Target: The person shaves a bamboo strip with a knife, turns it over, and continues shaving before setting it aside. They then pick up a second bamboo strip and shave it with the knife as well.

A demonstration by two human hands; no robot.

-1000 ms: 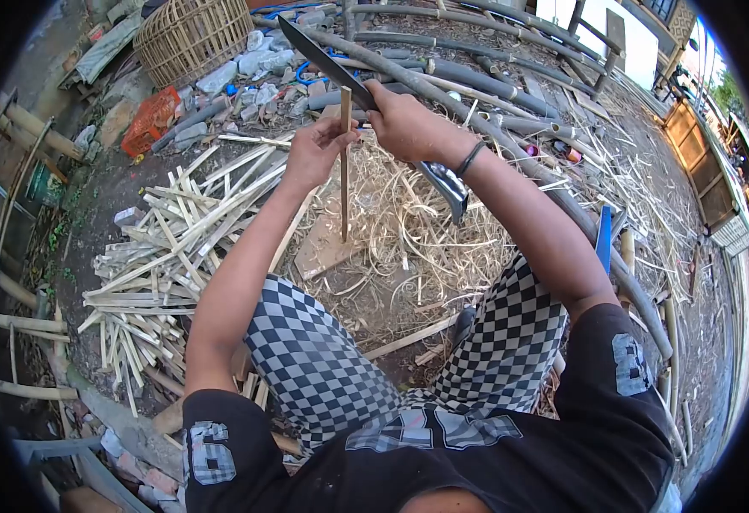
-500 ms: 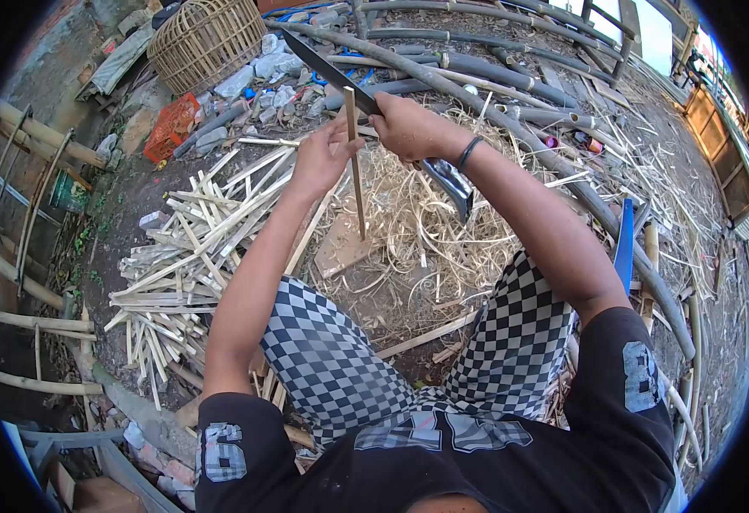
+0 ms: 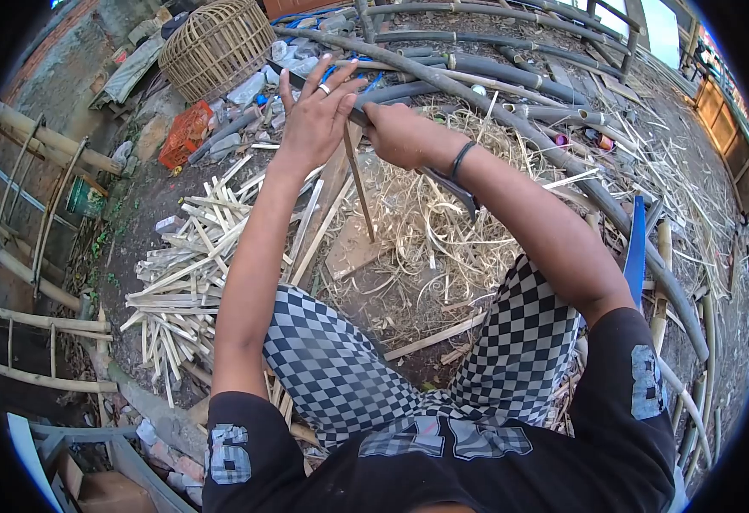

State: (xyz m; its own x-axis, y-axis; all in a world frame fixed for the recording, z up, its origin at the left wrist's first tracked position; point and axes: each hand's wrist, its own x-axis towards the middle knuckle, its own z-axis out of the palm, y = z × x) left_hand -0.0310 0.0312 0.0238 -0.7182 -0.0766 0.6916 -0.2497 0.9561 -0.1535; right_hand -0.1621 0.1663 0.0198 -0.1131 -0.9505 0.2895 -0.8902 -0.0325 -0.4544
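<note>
So here's what just changed with your hands: a second ago your left hand was pinching the upright stick near its top, and now it's opened right up, fingers spread over the knife. Can't tell from this angle whether your palm is actually touching the blade or just over it. Your right hand is still closed tight around the handle, and the blade runs across behind your left hand.

The stick is between your knees, leaning a bit, foot down on the flat board, with its top end lost behind the blade and your hand. My read is your left fingertips aren't steadying it anymore, so the blade contact up top and the board underneath matter more now. It could skid or tip if the blade pushes off-center, and those open fingers are awfully near the edge.

Curly shavings lie beside the board, cut strips to your left, blue saw by your right knee.
</note>
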